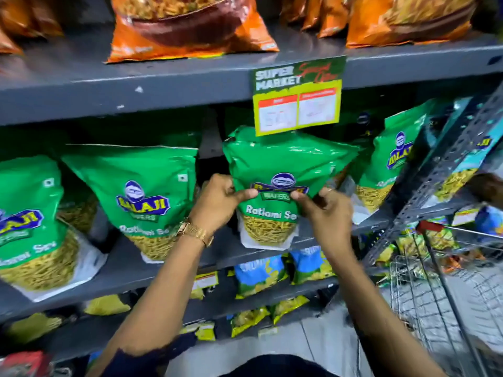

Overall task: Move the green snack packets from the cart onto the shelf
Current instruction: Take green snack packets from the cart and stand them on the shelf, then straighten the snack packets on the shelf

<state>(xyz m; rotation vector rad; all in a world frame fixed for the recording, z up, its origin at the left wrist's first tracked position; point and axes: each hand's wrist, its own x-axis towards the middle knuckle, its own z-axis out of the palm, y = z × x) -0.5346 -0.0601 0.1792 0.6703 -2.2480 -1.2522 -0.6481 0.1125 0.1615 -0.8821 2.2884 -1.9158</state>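
I hold a green snack packet [275, 170] upright at the middle shelf [215, 254], its bottom edge resting at the shelf front. My left hand [220, 202] pinches its left side and my right hand [324, 210] pinches its right side, thumbs on the front. More green packets stand on the same shelf: one at the left [141, 191], one at the far left [30, 221] and one at the right [392, 164]. The wire cart [446, 295] stands at the lower right; I cannot tell whether green packets lie in it.
Orange snack bags [187, 25] fill the shelf above, and a green and yellow price tag [298, 96] hangs over the held packet. Blue and yellow packets [261, 276] sit on lower shelves. A perforated metal upright [435, 180] rises between shelf and cart.
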